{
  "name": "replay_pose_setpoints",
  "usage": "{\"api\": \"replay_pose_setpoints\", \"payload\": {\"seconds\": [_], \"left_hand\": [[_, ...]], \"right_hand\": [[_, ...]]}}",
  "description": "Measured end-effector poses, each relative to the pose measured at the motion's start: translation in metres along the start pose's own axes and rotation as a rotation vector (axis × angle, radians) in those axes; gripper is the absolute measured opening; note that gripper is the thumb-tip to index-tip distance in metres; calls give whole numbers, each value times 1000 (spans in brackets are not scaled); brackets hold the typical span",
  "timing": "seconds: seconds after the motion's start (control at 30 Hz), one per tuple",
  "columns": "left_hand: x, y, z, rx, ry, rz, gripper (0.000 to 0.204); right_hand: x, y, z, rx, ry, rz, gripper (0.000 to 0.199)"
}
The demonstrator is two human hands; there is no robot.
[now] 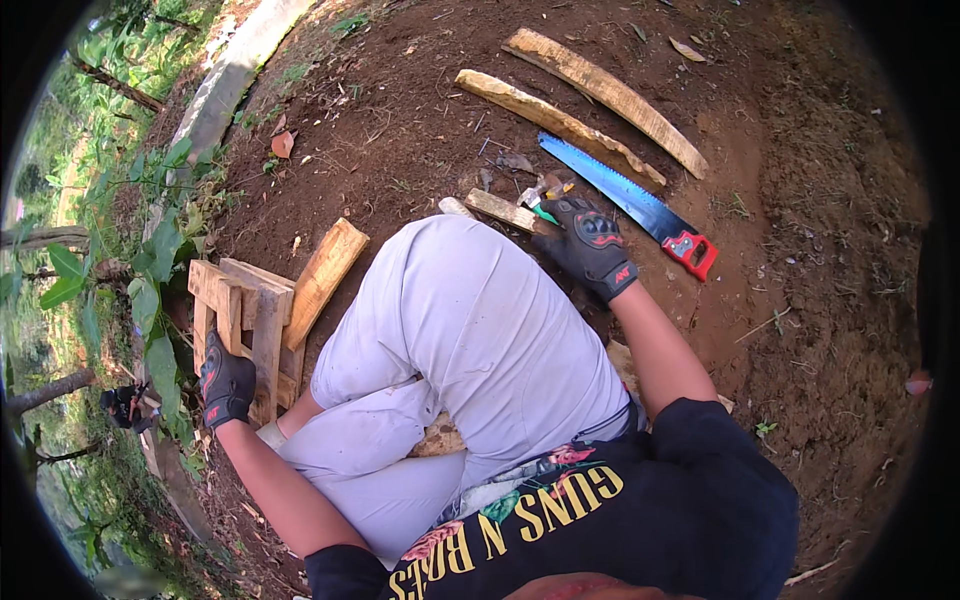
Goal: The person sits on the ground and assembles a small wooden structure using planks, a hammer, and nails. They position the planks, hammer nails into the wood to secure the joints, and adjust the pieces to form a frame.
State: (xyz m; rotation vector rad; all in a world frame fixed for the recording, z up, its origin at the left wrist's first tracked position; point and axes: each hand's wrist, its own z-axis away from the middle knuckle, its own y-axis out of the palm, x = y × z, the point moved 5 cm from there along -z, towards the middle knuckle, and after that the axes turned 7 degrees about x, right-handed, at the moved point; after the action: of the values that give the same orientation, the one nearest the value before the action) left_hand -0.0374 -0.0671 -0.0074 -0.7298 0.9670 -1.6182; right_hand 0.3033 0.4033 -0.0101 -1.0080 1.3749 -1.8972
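My left hand [226,385], in a black glove, rests on the near edge of a small frame of nailed wooden slats [262,315] on the ground at my left. My right hand [590,240], also gloved in black, reaches past my bent knee in light trousers [470,320] and closes on a small tool with a green and yellow part [545,200], beside a short wood block [500,209]. Just right of that hand lies a hand saw [625,195] with a blue blade and a red and black handle.
Two long rough planks [600,95] lie on the brown soil beyond the saw. A concrete kerb [225,90] runs along the upper left, with green plants [150,260] and a drop beyond it. Loose soil rises at the right.
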Motion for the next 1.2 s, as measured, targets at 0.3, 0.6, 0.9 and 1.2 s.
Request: {"api": "replay_pose_setpoints", "payload": {"seconds": [0.3, 0.6, 0.9, 1.2], "left_hand": [[9, -2, 1, 36, -71, 67, 55], [18, 7, 7, -63, -3, 195, 44], [18, 11, -2, -80, 45, 270, 48], [15, 11, 3, -34, 20, 281, 50]], "right_hand": [[52, 52, -95, 430, -31, 263, 76], [79, -5, -127, 370, -19, 181, 78], [266, -89, -193, 202, -172, -459, 82], [328, 46, -180, 227, -105, -350, 81]]}}
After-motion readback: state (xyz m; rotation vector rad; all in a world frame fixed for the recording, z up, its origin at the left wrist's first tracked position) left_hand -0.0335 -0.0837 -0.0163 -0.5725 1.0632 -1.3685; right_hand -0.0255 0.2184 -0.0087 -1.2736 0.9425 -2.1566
